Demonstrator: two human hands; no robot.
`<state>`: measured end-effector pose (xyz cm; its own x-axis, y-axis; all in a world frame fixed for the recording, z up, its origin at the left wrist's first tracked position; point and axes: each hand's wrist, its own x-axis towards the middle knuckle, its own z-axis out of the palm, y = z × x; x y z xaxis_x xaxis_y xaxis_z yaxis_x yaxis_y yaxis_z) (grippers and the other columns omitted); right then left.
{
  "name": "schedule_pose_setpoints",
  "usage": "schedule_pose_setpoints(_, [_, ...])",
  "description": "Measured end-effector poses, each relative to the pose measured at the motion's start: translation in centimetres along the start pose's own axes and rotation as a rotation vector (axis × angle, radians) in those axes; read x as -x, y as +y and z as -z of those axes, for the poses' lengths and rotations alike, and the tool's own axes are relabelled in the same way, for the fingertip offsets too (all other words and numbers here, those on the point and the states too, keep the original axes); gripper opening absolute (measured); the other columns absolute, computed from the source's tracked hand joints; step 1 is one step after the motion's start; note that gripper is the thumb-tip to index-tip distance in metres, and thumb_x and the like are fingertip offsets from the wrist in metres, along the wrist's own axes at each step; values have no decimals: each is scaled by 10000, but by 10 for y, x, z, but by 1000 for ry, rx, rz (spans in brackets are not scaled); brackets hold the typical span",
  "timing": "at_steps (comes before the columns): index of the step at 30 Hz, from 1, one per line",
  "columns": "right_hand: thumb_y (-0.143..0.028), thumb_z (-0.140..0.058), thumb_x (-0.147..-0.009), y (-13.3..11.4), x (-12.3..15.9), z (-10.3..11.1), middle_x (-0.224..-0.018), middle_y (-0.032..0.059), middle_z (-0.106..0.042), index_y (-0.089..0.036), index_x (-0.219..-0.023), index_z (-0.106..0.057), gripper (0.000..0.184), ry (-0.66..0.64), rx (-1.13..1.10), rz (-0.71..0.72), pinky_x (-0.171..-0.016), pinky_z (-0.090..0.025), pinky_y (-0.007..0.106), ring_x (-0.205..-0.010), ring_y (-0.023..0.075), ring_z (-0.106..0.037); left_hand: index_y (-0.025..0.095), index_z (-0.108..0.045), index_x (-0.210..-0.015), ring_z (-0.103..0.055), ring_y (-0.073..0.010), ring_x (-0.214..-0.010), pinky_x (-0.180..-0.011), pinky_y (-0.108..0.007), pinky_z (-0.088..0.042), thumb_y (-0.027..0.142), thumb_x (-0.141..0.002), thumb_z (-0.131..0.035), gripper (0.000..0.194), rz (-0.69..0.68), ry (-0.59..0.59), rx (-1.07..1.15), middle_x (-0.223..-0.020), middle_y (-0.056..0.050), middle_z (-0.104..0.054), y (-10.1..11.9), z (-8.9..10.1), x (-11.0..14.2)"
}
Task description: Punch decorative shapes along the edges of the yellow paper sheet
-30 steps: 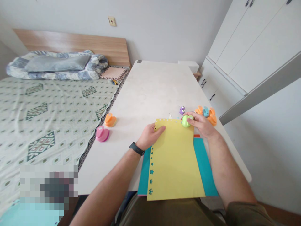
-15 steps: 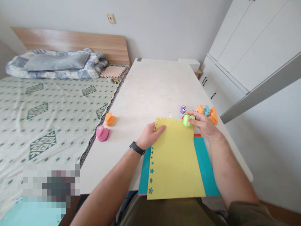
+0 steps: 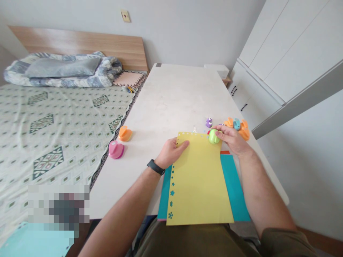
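Note:
A yellow paper sheet [image 3: 199, 182] lies on a teal sheet [image 3: 234, 191] at the near edge of the white table [image 3: 171, 96]. Small shapes are punched along its left and top edges. My left hand [image 3: 171, 151], a black band on its wrist, presses flat on the sheet's top left corner. My right hand [image 3: 232, 139] grips a green paper punch [image 3: 213, 136] set on the sheet's top right edge.
Purple [image 3: 208, 122], orange and blue punches [image 3: 237, 126] stand just beyond my right hand. An orange punch [image 3: 124, 133] and a pink punch [image 3: 116, 149] sit near the table's left edge. A bed [image 3: 53, 117] lies to the left, white cupboards [image 3: 281, 53] to the right.
The green punch and my right hand have shifted slightly right along the sheet's top edge. The view has tilted a little; my left hand stays put.

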<state>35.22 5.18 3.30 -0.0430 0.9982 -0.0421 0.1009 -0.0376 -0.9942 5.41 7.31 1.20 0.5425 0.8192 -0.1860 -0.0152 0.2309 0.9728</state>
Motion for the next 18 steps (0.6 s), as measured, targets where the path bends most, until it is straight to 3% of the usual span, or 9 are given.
schedule_pose_setpoints(7, [-549,-816,-831,1,0,2,-1093,72,-781,-263,-1176,-768,450,48,48,-5,-950,-544,438,-1022,287,-695,171,-728,-1253,-795,-320,-933,-755,-397,-660,603,-859,-751,585,5,18,18,-1149,-131,-800,3,-2,2])
schedule_pose_setpoints(18, [-515,-833,-829,2,1,1,-1084,72,-777,-250,-1166,-759,435,36,31,12,-897,-537,394,-972,255,-693,178,-708,-1287,-795,-302,-941,-783,-394,-657,587,-909,-704,557,-1,-13,18,-1195,-128,-788,1,-1,2])
